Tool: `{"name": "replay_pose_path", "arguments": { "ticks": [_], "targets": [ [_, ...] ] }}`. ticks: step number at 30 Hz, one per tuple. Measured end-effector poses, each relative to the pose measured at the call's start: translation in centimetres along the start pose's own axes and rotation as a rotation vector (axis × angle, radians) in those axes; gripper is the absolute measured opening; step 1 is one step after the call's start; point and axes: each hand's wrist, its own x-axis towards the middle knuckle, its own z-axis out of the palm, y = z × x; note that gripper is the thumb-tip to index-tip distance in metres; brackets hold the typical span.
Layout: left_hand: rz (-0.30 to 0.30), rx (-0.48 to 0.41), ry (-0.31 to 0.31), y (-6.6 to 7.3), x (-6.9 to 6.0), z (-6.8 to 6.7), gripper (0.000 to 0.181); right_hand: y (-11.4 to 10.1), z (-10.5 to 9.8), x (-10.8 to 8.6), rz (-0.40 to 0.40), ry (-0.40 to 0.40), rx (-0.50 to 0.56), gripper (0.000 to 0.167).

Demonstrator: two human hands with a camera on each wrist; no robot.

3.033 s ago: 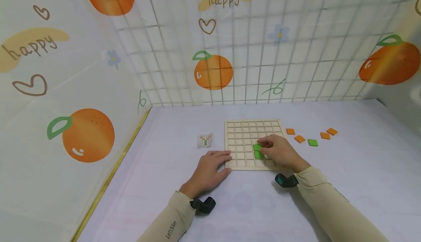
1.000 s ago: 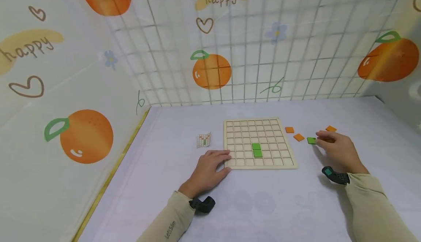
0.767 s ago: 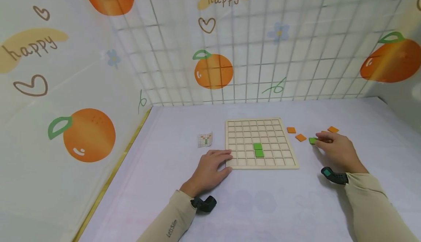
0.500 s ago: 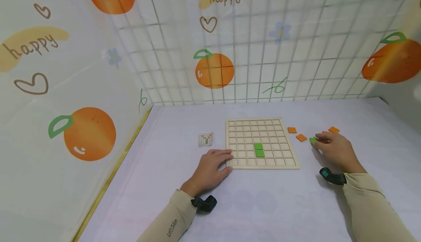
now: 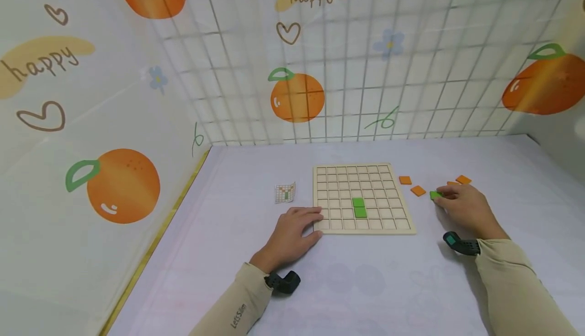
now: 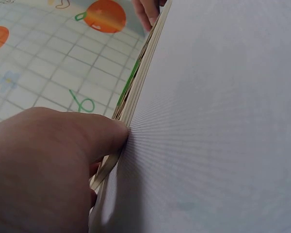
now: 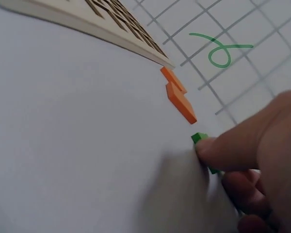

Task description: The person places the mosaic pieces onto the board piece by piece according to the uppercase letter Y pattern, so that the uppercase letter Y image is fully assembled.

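My left hand (image 5: 291,233) rests at the front left corner of a pale wooden grid board (image 5: 335,186), its relaxed fingers touching the left edge. In the left wrist view the thumb (image 6: 109,136) lies against the board's side. Two green square tiles (image 5: 360,212) sit one behind the other in neighbouring cells of the board. To the right of the board, my right hand (image 5: 469,211) pinches a loose green tile (image 5: 434,195) on the table. The right wrist view has the thumb on this tile's near side; the other fingers are partly hidden.
Two orange tiles (image 5: 405,180) lie between the board and my right hand. Behind that hand are two more, the nearer orange tile (image 5: 452,183) partly covered. Left of the board lies a small curled pattern card (image 5: 285,193). A printed cloth wall (image 5: 347,118) closes the table's back.
My right hand has left the green tiles on the board and moved right to the loose green tile, where its fingers have closed in. My left hand has stayed at the board's corner.
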Motion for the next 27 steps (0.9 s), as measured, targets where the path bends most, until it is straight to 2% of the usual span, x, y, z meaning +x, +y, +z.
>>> {"name": "replay_pose_path", "arguments": {
  "ticks": [13, 20, 27],
  "targets": [
    [-0.003, -0.007, 0.001, 0.13, -0.18, -0.11, 0.039, -0.42, 0.17, 0.01, 0.026, -0.017, -0.007, 0.041],
    [-0.007, 0.008, 0.009, -0.20, -0.17, 0.23, 0.040, 0.15, 0.15, -0.56, -0.010, 0.027, 0.054, 0.041],
    [0.018, 0.002, 0.021, -0.15, -0.14, 0.19, 0.039, 0.47, 0.34, -0.81, -0.026, 0.087, 0.073, 0.035]
  ]
}}
